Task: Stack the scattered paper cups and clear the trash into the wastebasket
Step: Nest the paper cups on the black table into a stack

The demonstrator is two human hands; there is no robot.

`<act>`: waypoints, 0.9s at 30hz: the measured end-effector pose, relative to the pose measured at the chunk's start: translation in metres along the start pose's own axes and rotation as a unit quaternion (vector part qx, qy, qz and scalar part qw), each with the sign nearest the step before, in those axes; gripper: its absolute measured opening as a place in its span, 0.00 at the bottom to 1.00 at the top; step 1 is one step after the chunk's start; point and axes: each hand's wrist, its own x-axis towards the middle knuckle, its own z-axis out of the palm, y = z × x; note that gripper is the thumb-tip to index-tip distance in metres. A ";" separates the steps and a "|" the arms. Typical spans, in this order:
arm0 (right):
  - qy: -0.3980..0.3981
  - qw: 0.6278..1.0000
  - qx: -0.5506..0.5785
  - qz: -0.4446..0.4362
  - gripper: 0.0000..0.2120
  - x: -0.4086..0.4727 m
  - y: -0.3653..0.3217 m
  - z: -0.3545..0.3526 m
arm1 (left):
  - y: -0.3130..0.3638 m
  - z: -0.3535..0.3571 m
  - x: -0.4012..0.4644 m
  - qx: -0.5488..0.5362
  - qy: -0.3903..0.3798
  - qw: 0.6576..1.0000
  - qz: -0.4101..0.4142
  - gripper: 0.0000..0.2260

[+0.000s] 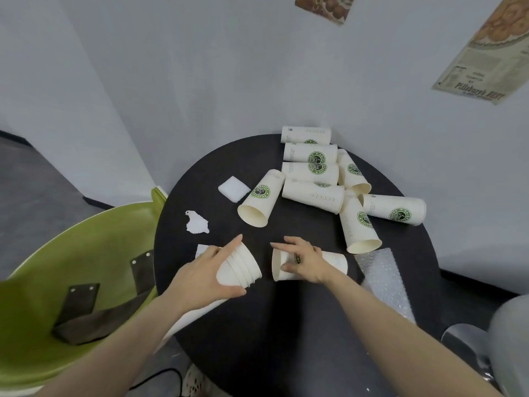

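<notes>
My left hand (204, 275) grips a nested stack of cream paper cups (243, 269), rims pointing right, over the round black table (286, 325). My right hand (303, 260) holds a single paper cup (333, 263) lying on its side, its open end facing the stack across a small gap. Several more cups with green logos lie scattered at the back right, among them one (259, 203) near the middle and one (395, 209) at the right. Trash on the table: a white foam square (233, 189), a torn paper scrap (197, 223) and a sheet of bubble wrap (383, 277).
A green chair (71, 267) with brown straps stands close against the table's left side. A grey rounded object (509, 339) and a metal base sit at the lower right. White walls with posters close in behind the table.
</notes>
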 end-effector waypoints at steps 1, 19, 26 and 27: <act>-0.007 1.000 -0.001 0.005 0.24 0.002 -0.001 0.004 | -0.004 -0.002 -0.005 0.002 0.000 1.000 -0.004 0.44; 0.183 0.938 0.291 0.030 0.14 -0.034 -0.002 -0.011 | -0.007 -0.017 -0.011 0.011 -0.017 1.000 0.024 0.44; 0.263 0.897 0.355 -0.008 0.11 -0.061 -0.026 -0.046 | 0.010 -0.021 0.004 0.016 -0.027 0.997 0.067 0.44; 0.277 0.890 0.363 -0.005 0.10 -0.064 -0.028 -0.050 | 0.011 -0.022 0.005 0.017 -0.026 0.997 0.072 0.44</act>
